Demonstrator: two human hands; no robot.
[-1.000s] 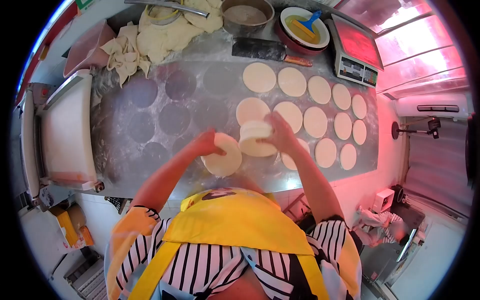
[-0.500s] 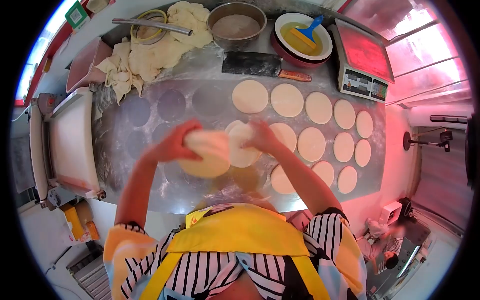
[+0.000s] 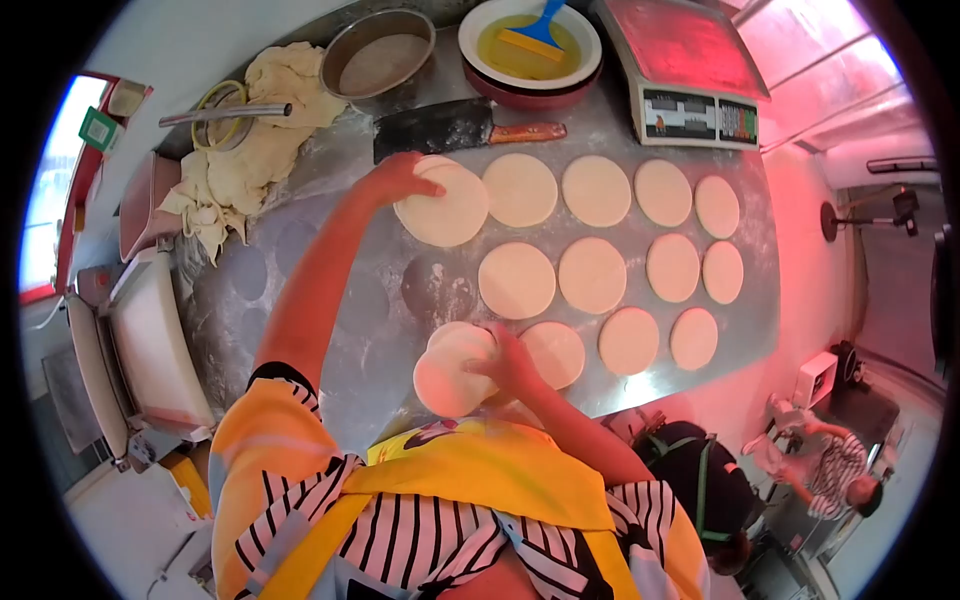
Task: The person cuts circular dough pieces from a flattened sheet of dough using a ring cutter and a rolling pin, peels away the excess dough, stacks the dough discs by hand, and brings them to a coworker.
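Observation:
In the head view, my left hand (image 3: 405, 182) is closed on the edge of a pale round dough disc (image 3: 445, 208) at the left end of the back row. The thumb lies over its top and the other fingers are mostly hidden. My right hand (image 3: 508, 362) grips pale dough discs (image 3: 450, 372) near the table's front edge. They look like two overlapping pieces, slightly blurred. Just right of that hand, another dough disc (image 3: 553, 355) lies flat. Above the left hand is a black cleaver (image 3: 432, 130) with a reddish handle.
More discs lie in rows on the floured metal table (image 3: 330, 375). Behind them stand a metal pan (image 3: 378, 62), a white bowl of yellow liquid (image 3: 500, 62) with a blue brush, and a scale (image 3: 700, 118). A dough mass (image 3: 265, 150) and a roller machine (image 3: 155, 335) are at left. People sit lower right.
My left hand has moved up with its dough disc to the back row. My right hand has come down towards the front edge, holding dough discs. The camera view has shifted.

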